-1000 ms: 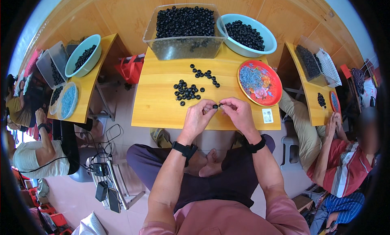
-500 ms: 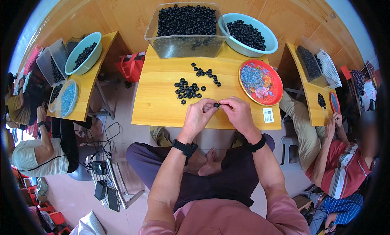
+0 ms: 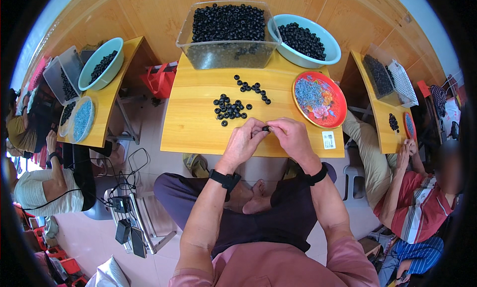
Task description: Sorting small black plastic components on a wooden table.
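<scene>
Over the near edge of the yellow table [image 3: 194, 133], my left hand [image 3: 243, 139] and my right hand [image 3: 292, 138] meet. Their fingertips pinch one small black ring-shaped piece [image 3: 266, 128] between them. Fingers cover part of this piece, and anything else tiny in the pinch is hidden. A loose cluster of the same black pieces [image 3: 231, 108] lies just beyond my left hand, with a thin trail of them running farther back. To the right of my right hand sits a round red flowered tray [image 3: 339, 113] holding a heap of small bluish pieces [image 3: 308, 93].
At the back stand a clear plastic bin [image 3: 228, 58] and a light-blue basin [image 3: 334, 44], both filled with black pieces. A white label [image 3: 328, 140] sticks to the table's right corner. People work at side tables [image 3: 110, 108]. A metal stand with cables [image 3: 134, 222] is at lower left.
My hands stay nearly in place around the black piece, with only slight shifts of the fingers. The head view has moved very slightly.
</scene>
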Motion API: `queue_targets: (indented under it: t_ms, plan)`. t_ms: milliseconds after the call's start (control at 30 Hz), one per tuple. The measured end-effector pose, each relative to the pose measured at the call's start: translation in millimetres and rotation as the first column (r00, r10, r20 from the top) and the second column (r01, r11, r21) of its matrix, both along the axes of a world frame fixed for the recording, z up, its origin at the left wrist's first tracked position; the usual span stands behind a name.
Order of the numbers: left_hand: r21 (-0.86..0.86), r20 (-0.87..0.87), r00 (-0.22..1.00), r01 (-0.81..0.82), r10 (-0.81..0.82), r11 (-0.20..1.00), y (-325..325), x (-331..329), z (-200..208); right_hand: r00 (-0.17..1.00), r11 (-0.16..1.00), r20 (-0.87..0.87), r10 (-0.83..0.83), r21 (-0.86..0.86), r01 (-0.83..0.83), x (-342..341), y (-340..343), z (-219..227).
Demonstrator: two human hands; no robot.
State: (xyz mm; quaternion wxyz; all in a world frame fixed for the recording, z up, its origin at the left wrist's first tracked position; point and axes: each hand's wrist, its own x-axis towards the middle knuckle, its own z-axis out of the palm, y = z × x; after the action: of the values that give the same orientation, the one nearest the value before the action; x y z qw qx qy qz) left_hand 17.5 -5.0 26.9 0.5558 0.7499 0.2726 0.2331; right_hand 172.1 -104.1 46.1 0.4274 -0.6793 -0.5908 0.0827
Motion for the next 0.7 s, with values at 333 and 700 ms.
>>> queue_targets:
  t_ms: [333,700]
  plan:
    - [-0.044,-0.039,0.999,0.025,-0.027,0.999,2,-2,5,0.996,0.985,-0.009,-0.089,-0.148,0.087,-9,4,7]
    - [-0.075,0.028,0.996,-0.083,0.085,0.994,2,-1,-12,0.993,0.998,0.101,-0.064,-0.004,0.065,-32,2,0]
